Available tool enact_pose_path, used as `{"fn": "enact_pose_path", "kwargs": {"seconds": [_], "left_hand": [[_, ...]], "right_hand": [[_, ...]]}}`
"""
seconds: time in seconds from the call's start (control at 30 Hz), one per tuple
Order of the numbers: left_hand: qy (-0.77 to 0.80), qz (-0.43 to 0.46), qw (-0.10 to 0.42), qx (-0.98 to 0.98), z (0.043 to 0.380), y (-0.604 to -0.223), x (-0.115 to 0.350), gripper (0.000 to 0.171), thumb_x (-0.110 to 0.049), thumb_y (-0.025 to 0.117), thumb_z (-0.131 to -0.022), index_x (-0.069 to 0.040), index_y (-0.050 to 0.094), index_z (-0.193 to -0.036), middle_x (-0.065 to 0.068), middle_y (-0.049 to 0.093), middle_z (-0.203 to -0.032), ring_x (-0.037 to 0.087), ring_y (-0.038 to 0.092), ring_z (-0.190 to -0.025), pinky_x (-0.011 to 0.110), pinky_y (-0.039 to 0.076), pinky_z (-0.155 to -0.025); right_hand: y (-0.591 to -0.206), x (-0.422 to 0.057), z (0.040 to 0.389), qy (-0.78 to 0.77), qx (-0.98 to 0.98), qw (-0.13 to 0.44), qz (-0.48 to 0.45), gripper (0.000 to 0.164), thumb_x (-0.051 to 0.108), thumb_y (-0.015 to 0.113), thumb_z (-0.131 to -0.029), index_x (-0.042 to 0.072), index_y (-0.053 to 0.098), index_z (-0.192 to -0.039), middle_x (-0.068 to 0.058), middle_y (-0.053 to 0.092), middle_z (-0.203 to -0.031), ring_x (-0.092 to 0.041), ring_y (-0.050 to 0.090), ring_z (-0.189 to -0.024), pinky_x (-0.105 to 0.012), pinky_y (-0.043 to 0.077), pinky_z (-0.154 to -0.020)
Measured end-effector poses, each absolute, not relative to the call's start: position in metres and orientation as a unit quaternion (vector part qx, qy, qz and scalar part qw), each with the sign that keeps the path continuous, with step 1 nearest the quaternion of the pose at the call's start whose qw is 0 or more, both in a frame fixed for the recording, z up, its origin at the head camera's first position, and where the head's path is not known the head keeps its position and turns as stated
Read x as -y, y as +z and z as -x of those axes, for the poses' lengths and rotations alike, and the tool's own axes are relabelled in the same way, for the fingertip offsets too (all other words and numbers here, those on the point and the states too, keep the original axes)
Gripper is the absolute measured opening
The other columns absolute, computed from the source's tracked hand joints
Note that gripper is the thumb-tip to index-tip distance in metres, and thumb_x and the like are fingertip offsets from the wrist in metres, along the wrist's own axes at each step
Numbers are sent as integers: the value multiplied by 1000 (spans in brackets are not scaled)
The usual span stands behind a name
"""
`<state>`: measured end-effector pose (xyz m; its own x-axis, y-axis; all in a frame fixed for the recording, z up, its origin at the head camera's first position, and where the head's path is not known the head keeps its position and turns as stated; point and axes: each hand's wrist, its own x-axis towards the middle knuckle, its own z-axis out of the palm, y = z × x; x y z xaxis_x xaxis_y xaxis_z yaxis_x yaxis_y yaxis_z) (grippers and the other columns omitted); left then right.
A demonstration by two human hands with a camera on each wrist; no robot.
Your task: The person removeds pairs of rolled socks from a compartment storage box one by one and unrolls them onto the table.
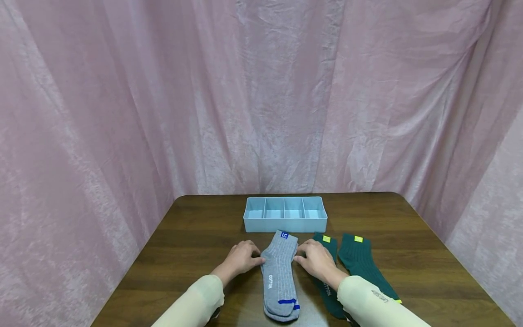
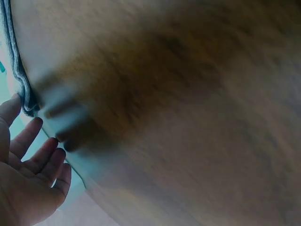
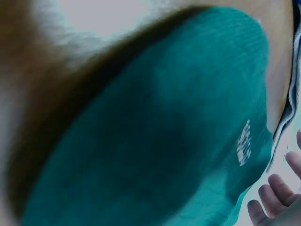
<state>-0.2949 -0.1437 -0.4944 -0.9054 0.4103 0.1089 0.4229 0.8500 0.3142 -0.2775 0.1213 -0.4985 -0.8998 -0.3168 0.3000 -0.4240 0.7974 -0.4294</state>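
A pair of grey ribbed socks (image 1: 279,277) lies stacked on the table, cuffs toward the far side, with a blue label and white COTTON lettering. My left hand (image 1: 242,255) touches their left edge with thumb and fingertips; in the left wrist view its loosely bent fingers (image 2: 44,157) spread beside the sock edge. At the opposite edge, near the cuff, rests my right hand (image 1: 316,258), fingers relaxed. That hand and forearm cover part of one green sock (image 1: 332,245), whose lettered foot fills much of the right wrist view.
Another green sock (image 1: 359,259) with a yellow label lies farther right, its toe end partly behind the right sleeve (image 1: 373,299). Beyond the grey socks stands a light blue box (image 1: 286,225) with several compartments. The brown wooden table (image 1: 196,227) ends at a pink curtain (image 1: 261,113).
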Motion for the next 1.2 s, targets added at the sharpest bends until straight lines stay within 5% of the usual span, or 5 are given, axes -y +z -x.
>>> {"fn": "enact_pose_path", "kwargs": {"seconds": [0.2,1.2], "left_hand": [[-190,214,13,958,296,-496,143,21,-31,76,-87,-10,77,-92,0,64,-94,23,60,-96,47,47,-88],[-342,139,-13,929,297,-500,139,11,-15,77,-87,-12,70,-79,0,59,-93,19,53,-87,41,48,-82]], "right_hand": [[-502,-112,280,210,951,126,-188,7,21,77,-84,14,76,-86,-9,66,-104,-31,61,-97,-50,50,-78],[-506,-103,283,180,964,114,-160,8,22,79,-81,16,78,-86,-5,65,-94,-28,57,-91,-45,46,-71]]}}
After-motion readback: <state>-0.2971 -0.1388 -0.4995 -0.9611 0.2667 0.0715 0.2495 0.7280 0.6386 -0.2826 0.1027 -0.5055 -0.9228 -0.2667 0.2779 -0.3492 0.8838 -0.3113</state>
